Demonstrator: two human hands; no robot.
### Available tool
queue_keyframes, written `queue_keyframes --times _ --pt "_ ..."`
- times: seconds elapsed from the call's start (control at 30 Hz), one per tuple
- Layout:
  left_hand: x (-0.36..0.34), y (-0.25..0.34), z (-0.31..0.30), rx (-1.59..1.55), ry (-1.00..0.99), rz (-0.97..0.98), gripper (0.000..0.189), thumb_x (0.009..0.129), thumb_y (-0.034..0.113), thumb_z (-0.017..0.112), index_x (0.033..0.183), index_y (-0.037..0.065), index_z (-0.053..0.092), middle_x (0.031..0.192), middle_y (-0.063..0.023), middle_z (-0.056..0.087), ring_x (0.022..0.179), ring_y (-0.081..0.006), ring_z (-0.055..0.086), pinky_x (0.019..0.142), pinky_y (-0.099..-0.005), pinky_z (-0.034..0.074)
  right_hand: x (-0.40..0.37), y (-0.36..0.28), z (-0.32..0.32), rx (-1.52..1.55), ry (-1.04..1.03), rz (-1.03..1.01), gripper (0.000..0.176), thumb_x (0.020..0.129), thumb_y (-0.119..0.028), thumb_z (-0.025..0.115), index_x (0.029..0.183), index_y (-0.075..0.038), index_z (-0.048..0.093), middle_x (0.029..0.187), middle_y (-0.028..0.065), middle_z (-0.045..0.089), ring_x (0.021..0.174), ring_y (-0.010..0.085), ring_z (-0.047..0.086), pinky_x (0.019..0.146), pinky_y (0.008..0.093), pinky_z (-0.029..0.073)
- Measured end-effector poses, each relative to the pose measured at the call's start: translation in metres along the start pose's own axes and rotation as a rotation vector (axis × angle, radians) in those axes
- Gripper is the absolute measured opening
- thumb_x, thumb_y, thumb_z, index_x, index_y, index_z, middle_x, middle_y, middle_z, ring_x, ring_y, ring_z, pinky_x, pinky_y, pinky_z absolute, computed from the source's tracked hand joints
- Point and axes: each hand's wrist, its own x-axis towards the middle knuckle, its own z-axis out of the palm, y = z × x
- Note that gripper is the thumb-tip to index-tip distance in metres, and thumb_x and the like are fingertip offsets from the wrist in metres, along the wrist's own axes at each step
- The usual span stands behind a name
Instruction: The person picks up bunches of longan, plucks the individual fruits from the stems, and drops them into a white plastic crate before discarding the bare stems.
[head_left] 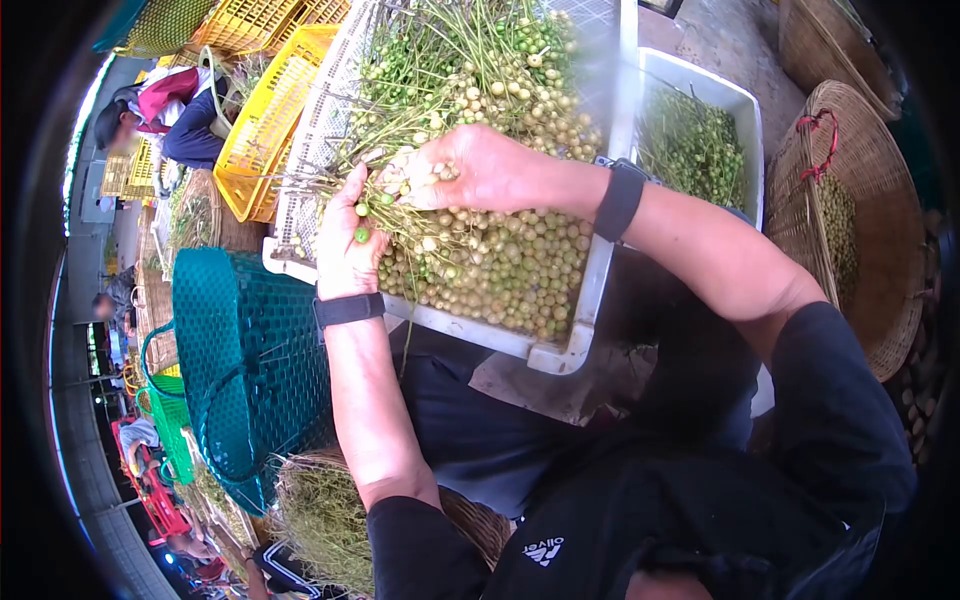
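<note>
Left hand: the left hand (348,240) is curled shut round the stems of a berry bunch (400,200). Thumb and fingers press together on it, and one green berry (361,235) shows at the fingertips.
Right hand: the right hand (480,168) reaches in from 3 o'clock. Its fingers are closed and pinch the pale berries at the top of the same bunch; how many they hold is hidden.
Where the bunch is: between the two hands and touching both. It is over the white crate (555,355), just above the loose berries (500,270) lying in it.
Which hand is nearer: neither, since both grip it. The left hand is at its 8 o'clock side and the right at its 2 o'clock side.
Long axis: the stems run from about 7 o'clock to 1 o'clock.
Pointing: the stems fan away from the person into the heap of stemmed bunches (470,60). Where the held bunch ends and the heap begins cannot be told.
Crate: tilted, with its low corner toward the person's lap.
At 8 o'clock: a green basket (240,340), just beside the crate.
At 11 o'clock: yellow crates (270,110).
At 2 o'clock: a white tub (735,100) holding green bunches.
At 3 o'clock: a wicker basket (880,260) with berries inside.
At 6 o'clock: a basket of bare stems (320,510).
At 10 o'clock: another person (160,115), well apart.
</note>
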Motion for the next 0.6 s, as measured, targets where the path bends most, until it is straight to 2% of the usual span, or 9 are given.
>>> queue_keyframes --times 0.03,0.07,0.13,0.17,0.23,0.27,0.37,0.53,0.6 --pt "0.001 0.0 0.001 0.006 0.022 0.013 0.033 0.092 0.017 0.048 0.119 -0.001 0.048 0.111 -0.0188 0.058 0.1 -0.0295 0.059 0.087 -0.0443 0.049 -0.002 -0.002 -0.004 0.159 -0.035 0.08 0.025 0.083 -0.02 0.064 0.098 0.0 0.063 0.068 0.0038 0.058 0.054 0.011 0.051 0.049 0.027 0.042" --pt "0.003 0.0 0.0 0.005 0.023 0.014 0.033 0.092 0.017 0.048 0.119 -0.001 0.048 0.111 -0.0188 0.058 0.1 -0.0295 0.059 0.087 -0.0443 0.049 -0.003 -0.002 -0.003 0.159 -0.036 0.08 0.025 0.083 -0.02 0.064 0.098 0.0 0.063 0.068 0.0038 0.058 0.054 0.011 0.051 0.049 0.027 0.042" --pt "0.004 -0.001 0.001 -0.031 -0.054 0.011 0.033 0.092 0.017 0.049 0.119 -0.001 0.048 0.111 -0.0184 0.058 0.099 -0.0286 0.059 0.086 -0.0434 0.05 -0.003 -0.001 -0.003 0.652 -0.097 0.263 0.022 0.083 -0.018 0.065 0.099 -0.003 0.064 0.066 0.0013 0.058 0.048 0.0065 0.045 0.043 0.022 0.035" --pt "0.003 -0.002 0.001 -0.032 -0.055 0.012 0.033 0.092 0.017 0.049 0.119 -0.001 0.048 0.111 -0.0184 0.058 0.099 -0.0286 0.059 0.086 -0.0434 0.05 -0.004 -0.001 -0.002 0.651 -0.097 0.264 0.022 0.083 -0.018 0.065 0.099 -0.003 0.064 0.066 0.0013 0.058 0.048 0.0065 0.045 0.043 0.022 0.035" --pt "-0.003 -0.003 0.014 0.056 0.138 0.066 0.033 0.094 0.022 0.045 0.118 0.0 0.048 0.104 -0.0176 0.061 0.088 -0.0247 0.063 0.072 -0.0381 0.057 -0.005 -0.005 0.0 0.217 0.136 0.157 0.017 0.083 -0.015 0.064 0.096 -0.004 0.065 0.061 0.0002 0.054 0.048 0.0044 0.043 0.041 0.0187 0.031" --pt "-0.002 -0.003 0.01 0.055 0.139 0.067 0.033 0.094 0.022 0.045 0.118 0.0 0.048 0.104 -0.0176 0.061 0.088 -0.0247 0.063 0.072 -0.0381 0.057 -0.005 -0.007 0.0 0.217 0.133 0.157 0.017 0.083 -0.015 0.064 0.096 -0.004 0.065 0.061 0.0002 0.054 0.048 0.0044 0.043 0.041 0.0187 0.031" --pt "0.005 -0.004 0.004 0.035 0.039 0.041 0.035 0.094 0.022 0.044 0.119 -0.002 0.047 0.107 -0.02 0.059 0.091 -0.0275 0.063 0.072 -0.0394 0.057 0.0 -0.007 -0.007 0.609 0.167 0.312 0.012 0.083 -0.012 0.063 0.091 -0.004 0.064 0.061 -0.0002 0.055 0.046 0.0038 0.043 0.039 0.0172 0.031" --pt "0.005 -0.003 0.003 -0.054 -0.018 -0.042 0.038 0.095 0.023 0.042 0.12 -0.005 0.045 0.109 -0.0234 0.058 0.093 -0.0328 0.062 0.071 -0.0405 0.058 0.004 -0.005 -0.014 0.515 0.249 0.314 0.013 0.083 -0.015 0.064 0.09 -0.004 0.064 0.066 0.0007 0.059 0.051 0.004 0.048 0.042 0.0177 0.034" --pt "0.007 -0.007 0.002 0.025 0.008 0.029 0.037 0.094 0.022 0.043 0.119 -0.005 0.045 0.107 -0.0224 0.059 0.092 -0.0323 0.062 0.072 -0.0406 0.058 0.007 0.003 -0.008 0.088 0.231 0.083 0.014 0.083 -0.015 0.064 0.087 -0.002 0.064 0.073 0.0033 0.064 0.057 0.0065 0.053 0.049 0.02 0.041"
